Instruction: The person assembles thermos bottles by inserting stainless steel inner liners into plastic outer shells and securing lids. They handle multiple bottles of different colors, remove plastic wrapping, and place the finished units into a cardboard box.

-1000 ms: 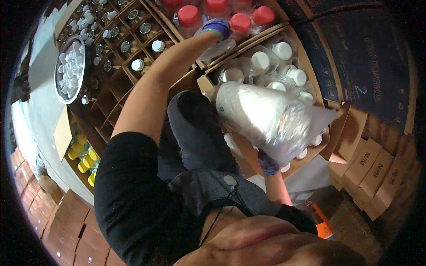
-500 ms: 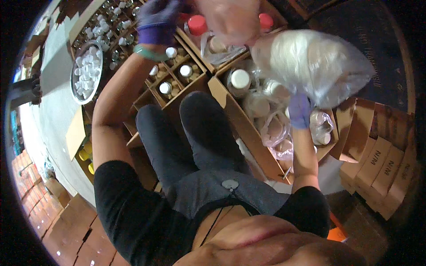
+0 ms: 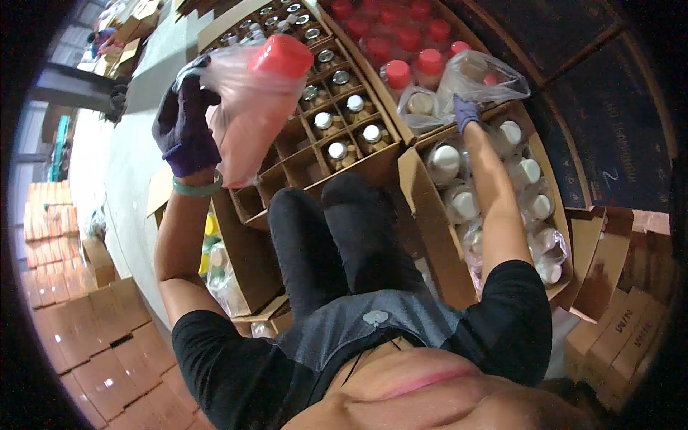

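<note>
Head view — left grip (image 3: 185, 122) around bagged red-capped bottle (image 3: 261, 100), right grip (image 3: 466, 112) pinching clear bag (image 3: 480, 75) — contents blurred.

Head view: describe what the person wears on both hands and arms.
Both hands wear purple gloves: the left hand a dark purple one, the right hand a lighter one. A pale green bangle circles the left wrist. Short black sleeves end above the elbows; forearms are bare.

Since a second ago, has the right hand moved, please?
Yes. The right hand, which then held a plastic bag over the white-capped jars, now grips a bag further up, at the carton's far edge beside the red-capped jars.
</note>
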Demonstrator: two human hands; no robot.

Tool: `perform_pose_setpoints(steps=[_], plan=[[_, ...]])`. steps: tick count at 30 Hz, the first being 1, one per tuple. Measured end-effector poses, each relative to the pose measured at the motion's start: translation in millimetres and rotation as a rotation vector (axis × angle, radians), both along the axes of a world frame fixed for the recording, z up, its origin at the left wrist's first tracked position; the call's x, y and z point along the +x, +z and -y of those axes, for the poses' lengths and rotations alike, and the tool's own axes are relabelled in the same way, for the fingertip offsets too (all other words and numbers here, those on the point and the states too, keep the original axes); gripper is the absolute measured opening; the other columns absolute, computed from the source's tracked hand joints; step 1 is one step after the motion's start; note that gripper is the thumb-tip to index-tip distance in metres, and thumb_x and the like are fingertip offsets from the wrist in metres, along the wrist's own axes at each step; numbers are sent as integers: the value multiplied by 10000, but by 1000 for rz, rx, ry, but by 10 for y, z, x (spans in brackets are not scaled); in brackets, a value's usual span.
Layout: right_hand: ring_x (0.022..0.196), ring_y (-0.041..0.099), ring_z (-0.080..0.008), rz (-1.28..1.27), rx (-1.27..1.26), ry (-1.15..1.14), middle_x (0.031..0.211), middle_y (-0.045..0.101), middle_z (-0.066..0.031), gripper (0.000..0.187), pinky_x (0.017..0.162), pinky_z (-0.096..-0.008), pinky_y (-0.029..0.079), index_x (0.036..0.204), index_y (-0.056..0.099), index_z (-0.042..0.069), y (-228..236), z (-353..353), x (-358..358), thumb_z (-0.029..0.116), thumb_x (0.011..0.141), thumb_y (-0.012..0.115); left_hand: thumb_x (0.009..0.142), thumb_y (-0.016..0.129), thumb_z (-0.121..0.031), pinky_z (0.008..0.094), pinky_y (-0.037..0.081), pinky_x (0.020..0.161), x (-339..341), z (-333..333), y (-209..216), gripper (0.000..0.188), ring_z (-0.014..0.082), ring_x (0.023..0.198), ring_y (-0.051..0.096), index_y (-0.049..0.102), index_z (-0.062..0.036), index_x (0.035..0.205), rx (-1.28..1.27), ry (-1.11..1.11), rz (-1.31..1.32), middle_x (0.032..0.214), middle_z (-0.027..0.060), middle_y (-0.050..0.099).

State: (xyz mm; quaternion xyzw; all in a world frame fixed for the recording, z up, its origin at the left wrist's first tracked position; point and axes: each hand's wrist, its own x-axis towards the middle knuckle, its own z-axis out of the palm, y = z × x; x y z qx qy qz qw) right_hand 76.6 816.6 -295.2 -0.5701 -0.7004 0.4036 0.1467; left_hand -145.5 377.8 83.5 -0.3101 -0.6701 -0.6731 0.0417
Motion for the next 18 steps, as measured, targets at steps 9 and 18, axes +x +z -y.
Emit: perform_pose_setpoints(steps=[9,18], plan=[[958,577,-142,-814,-27,495,1093,596,-101,451,829,-313,491,1255,508,-19,1713,2623,-149,138,858,653,942,624,-173,256,509,666,578,1282,9,186,123,745,634,685,-17,1023,128,52,112,878,36,686],[1361,323,-315,-1159,264,923,1472,328,-167,917,1129,-457,248,1478,247,5,2242,4973,302,340,794,758,808,700,-70,310,518,819,1732,1748,-70,259,199,929,663,675,-35,1063,-8,-318,-303,1002,84,687]])
